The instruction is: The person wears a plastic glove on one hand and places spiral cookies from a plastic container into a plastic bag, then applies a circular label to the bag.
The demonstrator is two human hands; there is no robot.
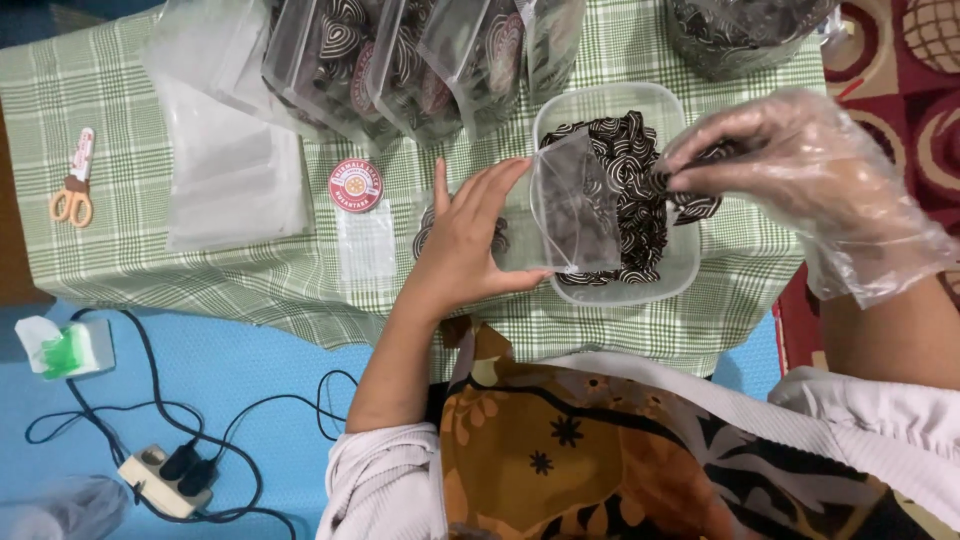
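Filling step: a clear pouch (570,205) is held open by the bare left hand (470,235); 1 swirl-patterned chip (700,180) is pinched by the gloved right hand (800,170) above the plastic tub (690,270) (the next move calls for the pouch mouth kept wide).

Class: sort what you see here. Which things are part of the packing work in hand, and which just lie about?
In use: left hand, small clear bag, gloved right hand, swirl-patterned biscuits, clear tub.

Lying about: scissors, power strip, round sticker.
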